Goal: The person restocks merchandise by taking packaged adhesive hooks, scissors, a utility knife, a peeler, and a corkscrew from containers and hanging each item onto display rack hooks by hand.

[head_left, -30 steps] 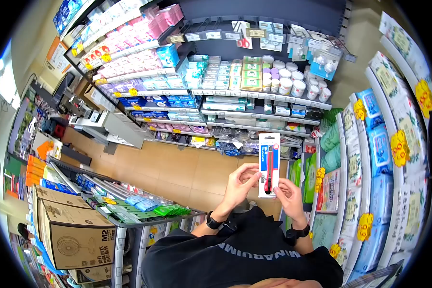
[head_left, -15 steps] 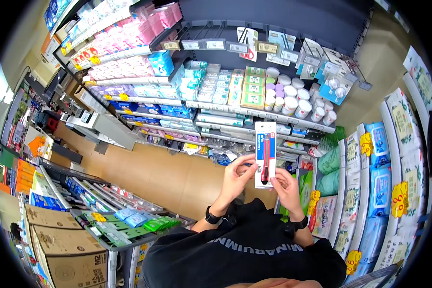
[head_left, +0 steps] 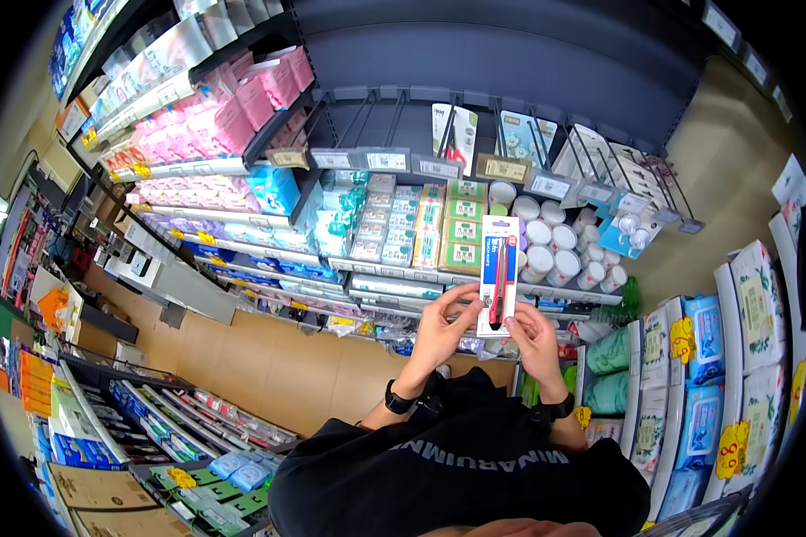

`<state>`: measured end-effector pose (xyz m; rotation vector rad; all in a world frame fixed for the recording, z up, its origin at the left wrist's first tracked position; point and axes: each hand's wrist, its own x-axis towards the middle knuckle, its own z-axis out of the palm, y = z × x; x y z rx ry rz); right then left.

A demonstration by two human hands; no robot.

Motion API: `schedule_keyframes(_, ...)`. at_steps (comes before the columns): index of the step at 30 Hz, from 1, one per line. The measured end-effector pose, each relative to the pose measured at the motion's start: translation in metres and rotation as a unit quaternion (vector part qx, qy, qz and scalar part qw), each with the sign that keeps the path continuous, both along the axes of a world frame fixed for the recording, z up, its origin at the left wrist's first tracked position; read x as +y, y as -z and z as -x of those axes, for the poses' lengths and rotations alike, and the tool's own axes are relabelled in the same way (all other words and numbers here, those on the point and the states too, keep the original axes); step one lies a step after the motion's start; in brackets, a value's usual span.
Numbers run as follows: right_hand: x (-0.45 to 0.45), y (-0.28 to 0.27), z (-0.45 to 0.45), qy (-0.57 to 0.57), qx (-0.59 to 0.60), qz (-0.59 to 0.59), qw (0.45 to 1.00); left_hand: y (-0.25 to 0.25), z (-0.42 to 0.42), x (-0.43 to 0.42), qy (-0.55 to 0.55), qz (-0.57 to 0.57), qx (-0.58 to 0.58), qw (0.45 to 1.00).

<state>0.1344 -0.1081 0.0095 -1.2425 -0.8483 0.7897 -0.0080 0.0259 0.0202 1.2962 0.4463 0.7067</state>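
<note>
In the head view I look down past my black shirt (head_left: 457, 470) at a carded utility knife (head_left: 499, 282), which I hold up in front of me between both hands. The fingers of my left hand (head_left: 436, 335) grasp the card's left edge low down, thumb on the front and the others behind it. The fingers of my right hand (head_left: 536, 345) pinch the lower right edge in the same way, thumb against the front near the bottom corner. The card stands almost upright, its hanging hole at the top, and the knife's red and black body runs lengthwise over the blue and white print. I have a dark band on each wrist.

Beyond the card, apart from it, runs a shelf with green-fronted boxes (head_left: 465, 237) to the left and white-lidded tubs (head_left: 564, 237) to the right. Above those hang red-handled scissors (head_left: 455, 148) on their own card. Pink packs (head_left: 213, 132) fill the upper shelves at my left. At my right sit blue wipes packs (head_left: 700, 422) with yellow price tags (head_left: 733, 449) by them, and rolled green packs (head_left: 608, 353) nearer my right hand. Below the shelves stretches a tan tiled floor (head_left: 242, 353)
</note>
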Motion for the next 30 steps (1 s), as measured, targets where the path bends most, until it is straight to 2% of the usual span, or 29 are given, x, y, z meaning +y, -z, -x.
schedule_keyframes(5, 0.036, -0.004, -0.018, 0.018, -0.005, -0.007, 1.0, -0.005, -0.022, 0.037, 0.016, 0.057, 0.04, 0.997)
schedule_keyframes(7, 0.047, -0.006, -0.024, 0.025, -0.007, -0.009, 1.0, -0.002, -0.031, 0.05, 0.017, -0.009, -0.016, 1.0)
schedule_keyframes(30, 0.094, 0.004, -0.06, 0.049, -0.012, -0.023, 0.998, -0.001, -0.069, 0.104, 0.054, 0.0, -0.016, 0.998)
